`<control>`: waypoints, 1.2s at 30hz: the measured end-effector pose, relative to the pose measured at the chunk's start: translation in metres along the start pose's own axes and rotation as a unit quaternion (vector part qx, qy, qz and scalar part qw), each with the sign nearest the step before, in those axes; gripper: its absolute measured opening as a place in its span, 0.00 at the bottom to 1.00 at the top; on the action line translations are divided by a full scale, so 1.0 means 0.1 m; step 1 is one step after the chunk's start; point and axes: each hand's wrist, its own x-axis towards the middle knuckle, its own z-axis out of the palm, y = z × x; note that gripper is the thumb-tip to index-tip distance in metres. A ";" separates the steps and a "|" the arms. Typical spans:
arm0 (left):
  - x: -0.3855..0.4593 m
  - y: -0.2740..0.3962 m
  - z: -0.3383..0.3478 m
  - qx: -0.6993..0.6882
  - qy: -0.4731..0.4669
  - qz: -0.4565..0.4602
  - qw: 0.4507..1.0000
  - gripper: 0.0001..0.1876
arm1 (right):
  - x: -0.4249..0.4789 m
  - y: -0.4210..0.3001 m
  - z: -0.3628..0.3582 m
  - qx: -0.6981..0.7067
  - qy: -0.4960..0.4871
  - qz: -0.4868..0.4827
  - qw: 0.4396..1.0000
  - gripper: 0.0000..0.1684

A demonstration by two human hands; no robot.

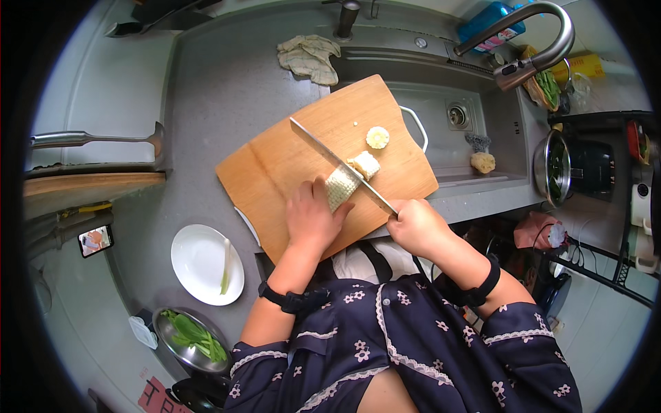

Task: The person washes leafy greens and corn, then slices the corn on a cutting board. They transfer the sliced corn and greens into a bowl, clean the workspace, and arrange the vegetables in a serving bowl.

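Note:
My right hand is closed round the handle of a kitchen knife, whose blade runs up and left across a cob of white corn. Fingers of my left hand rest on the near end of that cob. Just beyond the blade lies a cut chunk of corn, and farther up is a round corn slice with its cut face up. All of it sits on a wooden cutting board, which reaches over the sink's edge.
A steel sink with a curved faucet is at the upper right. A cloth lies beyond the board. To the left are a white plate with a pale green stalk and a metal bowl of leafy greens. A metal spatula lies farther left.

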 end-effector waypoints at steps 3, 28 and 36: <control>-0.06 -0.02 -0.01 0.008 0.021 0.009 1.000 0.33 | 0.02 0.03 0.06 -0.032 0.002 -0.008 0.999 0.13; -0.01 -0.12 0.06 -0.022 0.014 0.037 0.999 0.26 | 0.60 -0.30 0.05 -0.137 -0.069 0.002 0.988 0.13; -0.07 -0.11 0.02 -0.023 -0.005 0.019 1.000 0.29 | 0.88 -0.25 0.37 -0.128 0.003 -0.074 0.989 0.13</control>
